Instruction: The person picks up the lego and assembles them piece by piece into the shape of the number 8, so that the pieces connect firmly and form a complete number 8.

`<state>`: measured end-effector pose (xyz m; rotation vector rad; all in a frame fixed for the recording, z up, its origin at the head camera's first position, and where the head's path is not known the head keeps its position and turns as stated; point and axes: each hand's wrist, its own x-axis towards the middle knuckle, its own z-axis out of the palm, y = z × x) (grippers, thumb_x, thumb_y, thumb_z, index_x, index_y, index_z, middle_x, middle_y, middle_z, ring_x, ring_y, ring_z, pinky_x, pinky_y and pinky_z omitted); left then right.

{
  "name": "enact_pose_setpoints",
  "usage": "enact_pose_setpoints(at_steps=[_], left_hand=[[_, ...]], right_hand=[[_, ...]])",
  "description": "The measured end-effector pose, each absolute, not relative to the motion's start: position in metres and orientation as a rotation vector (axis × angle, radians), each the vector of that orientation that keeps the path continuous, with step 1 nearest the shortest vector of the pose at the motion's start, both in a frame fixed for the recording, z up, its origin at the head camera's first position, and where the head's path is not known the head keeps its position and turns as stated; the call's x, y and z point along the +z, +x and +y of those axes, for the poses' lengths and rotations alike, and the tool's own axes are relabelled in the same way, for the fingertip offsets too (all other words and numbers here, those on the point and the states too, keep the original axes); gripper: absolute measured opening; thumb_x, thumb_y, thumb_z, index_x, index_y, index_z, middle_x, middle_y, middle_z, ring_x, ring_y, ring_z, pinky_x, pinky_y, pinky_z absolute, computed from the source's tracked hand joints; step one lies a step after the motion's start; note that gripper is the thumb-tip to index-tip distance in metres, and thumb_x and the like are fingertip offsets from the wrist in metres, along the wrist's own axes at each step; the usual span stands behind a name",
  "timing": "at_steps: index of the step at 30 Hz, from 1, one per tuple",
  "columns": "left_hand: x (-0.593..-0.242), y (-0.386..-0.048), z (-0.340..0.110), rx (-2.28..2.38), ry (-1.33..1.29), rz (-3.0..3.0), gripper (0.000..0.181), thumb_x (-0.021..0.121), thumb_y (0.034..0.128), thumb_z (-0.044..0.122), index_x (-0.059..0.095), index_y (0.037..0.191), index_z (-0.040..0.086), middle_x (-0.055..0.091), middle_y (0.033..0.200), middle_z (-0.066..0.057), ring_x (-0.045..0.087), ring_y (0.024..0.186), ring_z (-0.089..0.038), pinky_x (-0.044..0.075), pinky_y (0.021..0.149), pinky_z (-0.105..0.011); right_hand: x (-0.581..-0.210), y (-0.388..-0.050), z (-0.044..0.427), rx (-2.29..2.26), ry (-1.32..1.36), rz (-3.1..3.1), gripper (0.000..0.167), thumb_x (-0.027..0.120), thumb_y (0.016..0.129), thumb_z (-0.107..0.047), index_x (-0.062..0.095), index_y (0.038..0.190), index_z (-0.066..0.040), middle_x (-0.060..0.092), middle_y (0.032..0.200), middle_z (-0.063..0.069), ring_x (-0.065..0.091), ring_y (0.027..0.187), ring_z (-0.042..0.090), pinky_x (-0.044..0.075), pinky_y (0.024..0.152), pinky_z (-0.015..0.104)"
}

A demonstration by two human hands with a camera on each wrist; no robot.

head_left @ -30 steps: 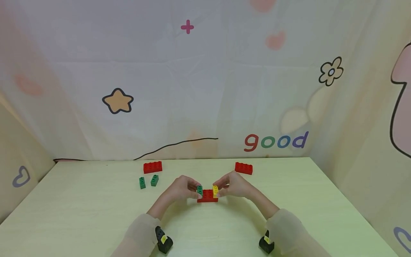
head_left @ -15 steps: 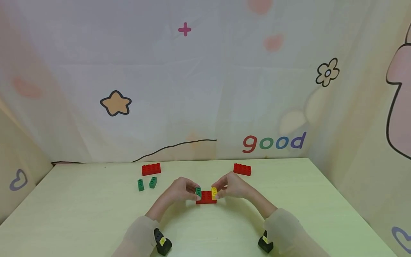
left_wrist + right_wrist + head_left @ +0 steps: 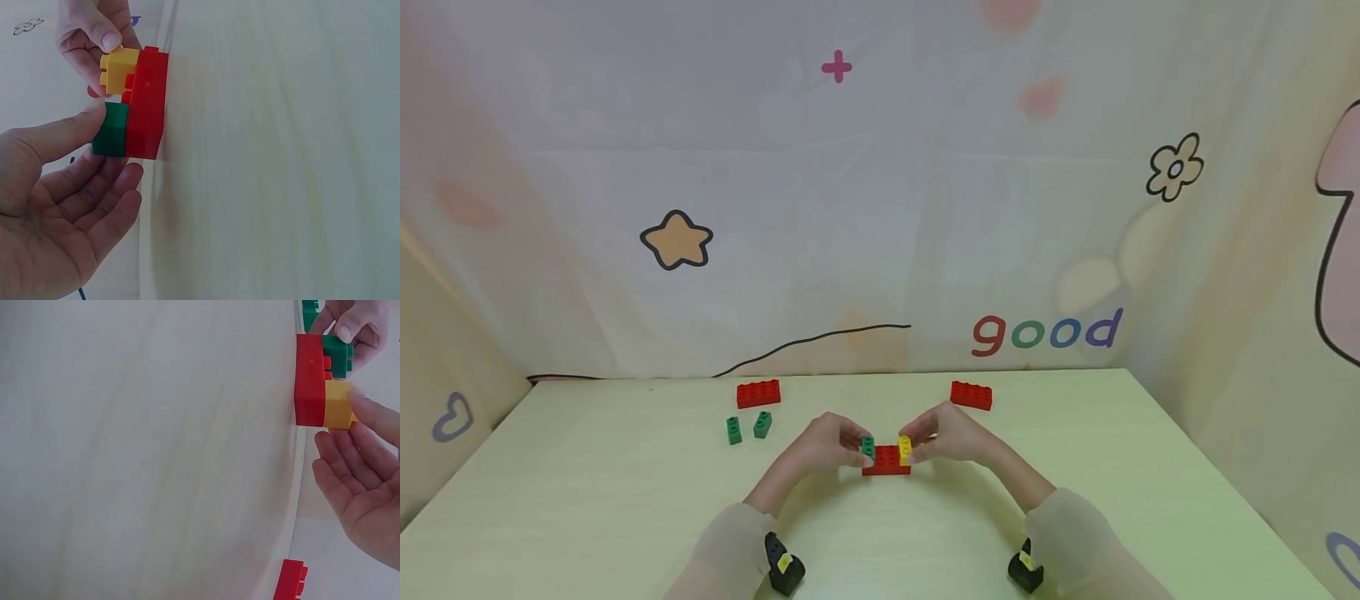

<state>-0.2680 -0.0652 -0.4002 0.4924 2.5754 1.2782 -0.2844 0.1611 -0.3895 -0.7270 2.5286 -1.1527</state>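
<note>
Pressing is likely best kept vertical and even, green brick (image 3: pixel 111 132) pinched by left hand (image 3: pixel 827 440) and yellow brick (image 3: pixel 337 404) by right hand (image 3: pixel 955 433), on opposite ends of central red brick (image 3: pixel 147 106), short of the table's (image 3: pixel 895 533) far edge.

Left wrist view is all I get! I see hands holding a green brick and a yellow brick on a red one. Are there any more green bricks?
Observer: Yes. One two-stud green brick and a second green brick lie loose on the table, off to the left of the left hand.

Operator: Ooh! Is anything near those two?

Observer: Yes, the head view shows a studded red brick just beyond them, close to the table's far edge.

Operator: Is there a star on the wall cloth?

Observer: There is: an orange star with a dark outline, on the left part of the cloth.
</note>
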Motion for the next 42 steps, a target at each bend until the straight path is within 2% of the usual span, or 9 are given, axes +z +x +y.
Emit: enact_pose_setpoints(at_steps=[16, 23, 32, 42], left_hand=[[-0.402, -0.268, -0.063, 1.257, 0.463, 2.589, 0.028, 0.074, 0.0752, 0.011, 0.067, 0.101, 0.004, 0.062, 0.086, -0.002, 0.053, 0.076, -0.016, 0.048, 0.072, -0.028], [-0.401, -0.268, -0.065, 1.251, 0.479, 2.594, 0.028, 0.074, 0.0752, 0.011, 0.067, 0.102, 0.004, 0.063, 0.088, -0.002, 0.053, 0.077, -0.016, 0.048, 0.073, -0.028], [-0.401, -0.267, -0.064, 1.238, 0.487, 2.606, 0.028, 0.074, 0.0752, 0.011, 0.067, 0.102, 0.005, 0.063, 0.09, -0.003, 0.054, 0.08, -0.016, 0.049, 0.074, -0.029], [-0.399, -0.267, -0.065, 1.242, 0.491, 2.626, 0.028, 0.074, 0.0747, 0.011, 0.068, 0.101, 0.005, 0.064, 0.092, -0.003, 0.055, 0.082, -0.017, 0.049, 0.076, -0.03]], right_hand=[[-0.39, -0.298, 0.202, -1.249, -0.599, 2.607, 0.034, 0.071, 0.078, -0.01, 0.064, 0.109, 0.003, 0.065, 0.103, 0.017, 0.062, 0.094, 0.026, 0.051, 0.082, 0.035], [-0.387, -0.308, 0.226, -1.288, -0.429, 2.713, 0.037, 0.071, 0.079, -0.013, 0.063, 0.11, 0.004, 0.064, 0.106, 0.018, 0.06, 0.096, 0.027, 0.049, 0.084, 0.035], [-0.384, -0.317, 0.246, -1.26, -0.267, 2.804, 0.044, 0.068, 0.082, -0.016, 0.057, 0.12, 0.002, 0.06, 0.114, 0.019, 0.053, 0.105, 0.034, 0.047, 0.085, 0.039], [-0.384, -0.337, 0.258, -1.174, -0.315, 2.848, 0.045, 0.066, 0.082, -0.012, 0.054, 0.121, 0.006, 0.055, 0.12, 0.025, 0.05, 0.109, 0.038, 0.044, 0.091, 0.045]])
